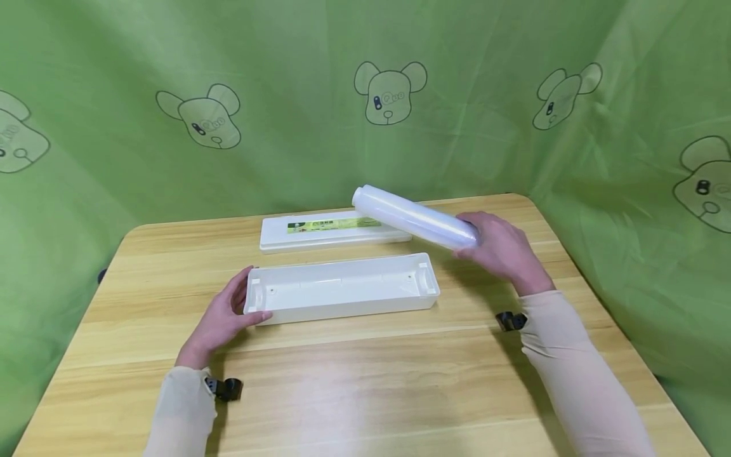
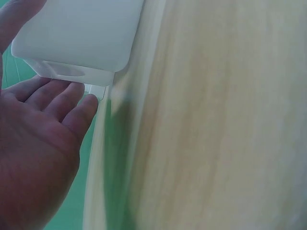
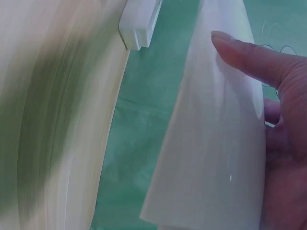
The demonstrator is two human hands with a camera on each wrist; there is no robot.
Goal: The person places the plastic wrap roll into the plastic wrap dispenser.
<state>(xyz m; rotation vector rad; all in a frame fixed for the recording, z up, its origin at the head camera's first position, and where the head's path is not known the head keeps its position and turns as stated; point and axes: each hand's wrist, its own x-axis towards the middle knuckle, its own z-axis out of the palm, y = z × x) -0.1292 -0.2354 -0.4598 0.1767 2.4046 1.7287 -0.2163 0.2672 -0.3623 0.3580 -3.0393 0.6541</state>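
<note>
A roll of cling film [image 1: 419,217] is held in the air by my right hand [image 1: 502,247], which grips its right end. The roll tilts, its left end higher and over the lid. In the right wrist view the thumb [image 3: 244,57] lies along the film [image 3: 211,143], and a loose edge of film flares out. My left hand [image 1: 225,311] holds the left end of a long white plastic box [image 1: 342,311], thumb at the front wall and fingers at the back. The box stands open on the table, with a notched holder inside each end.
Behind the box a white lid [image 1: 337,240] with a green label lies on the wooden table [image 1: 354,387]. Green fabric [image 1: 297,139] with bear-head prints hangs around the back and sides. A dark wrist device [image 1: 225,388] sits at each sleeve.
</note>
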